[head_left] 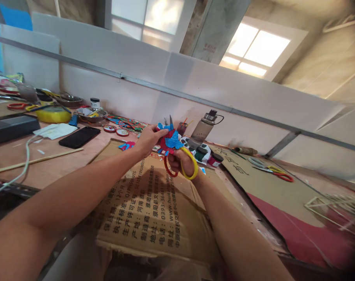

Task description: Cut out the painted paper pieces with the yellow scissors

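A crowded desk (63, 168) ran along a pale panel (142, 101). A printed cardboard sheet (195, 222) reached past its near edge. Above the sheet, the fingers of the left hand (149, 140) pinched a crumpled red-and-blue piece (172, 139), while those of the right hand (184, 162) were curled through the loops of a pair of scissors (193, 163); the blades showed beyond the piece, how far apart I cannot tell. Past the hands stood a green jar (200, 154) and, nearer the far edge, a grey bottle (203, 129).
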Motion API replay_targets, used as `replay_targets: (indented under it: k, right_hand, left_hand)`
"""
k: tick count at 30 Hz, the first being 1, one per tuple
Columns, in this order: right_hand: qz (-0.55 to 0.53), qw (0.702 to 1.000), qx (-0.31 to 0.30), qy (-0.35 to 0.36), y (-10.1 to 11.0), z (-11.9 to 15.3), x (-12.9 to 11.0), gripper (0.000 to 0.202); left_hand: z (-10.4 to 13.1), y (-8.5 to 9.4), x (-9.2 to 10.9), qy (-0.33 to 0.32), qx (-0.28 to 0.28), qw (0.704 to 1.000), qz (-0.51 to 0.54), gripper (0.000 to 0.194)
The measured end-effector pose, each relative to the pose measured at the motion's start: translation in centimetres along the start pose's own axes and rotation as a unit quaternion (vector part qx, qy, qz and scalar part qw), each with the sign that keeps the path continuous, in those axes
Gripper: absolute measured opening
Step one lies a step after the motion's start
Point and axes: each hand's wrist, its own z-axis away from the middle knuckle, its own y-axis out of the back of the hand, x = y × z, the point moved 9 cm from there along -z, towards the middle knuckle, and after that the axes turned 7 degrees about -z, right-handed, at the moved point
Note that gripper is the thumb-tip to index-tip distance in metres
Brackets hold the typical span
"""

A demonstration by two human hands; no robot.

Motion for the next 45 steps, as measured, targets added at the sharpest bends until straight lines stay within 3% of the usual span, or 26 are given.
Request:
replay_targets:
  k: [28, 45]
  right_hand:
    - [0.036, 0.999, -0.025, 0.025, 0.11, -0.08, 0.03, 0.035]
    - [0.071, 0.997, -0.001, 0.023, -0.27, 0.26, -0.42, 0.037]
  left_hand:
    - [0.16, 0.08, -0.04, 0.010, 0.011, 1.000, 0.005, 0.024]
    - [0.49, 0.13, -0.08, 0.030, 0.009, 0.999, 0.014, 0.029]
